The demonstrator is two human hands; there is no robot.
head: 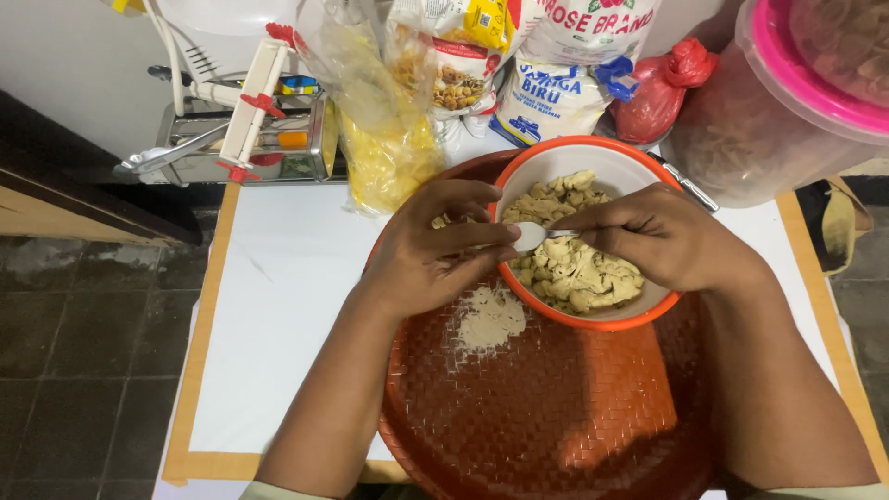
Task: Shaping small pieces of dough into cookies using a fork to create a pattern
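**Portioning dough from the orange bowl with a spoon**

Landmark: the orange bowl (556, 162), white inside, which rests on the far part of a round red woven tray (556, 407). The tray lies on the white table (287, 306).

Contents: pale, lumpy pieces of dough (574, 264) fill the near half of the bowl.

Right hand (667, 236): closed around the handle of a small metal spoon (530, 235), held over the bowl's near-left rim. The spoon's head points left, toward the other hand.

Left hand (431, 245): fingers curled, fingertips meeting the spoon's head at the bowl's left rim. Whether it pinches a bit of dough cannot be told; the fingers hide it.

Just near of the bowl, on the tray, lies a small patch of white flour (489, 319).

Beyond the bowl stand plastic bags of ingredients (389, 139), a red bag (662, 88) and, to its far right, a clear tub with a pink lid (787, 102). To the far left of the bowl sits a metal pasta roller (245, 139).

Handling advice, as a judgement: keep the spoon level and over the rim so loose pieces fall back into the bowl. Take small, even portions. The dough looks soft and sticky, so light finger pressure should suffice.
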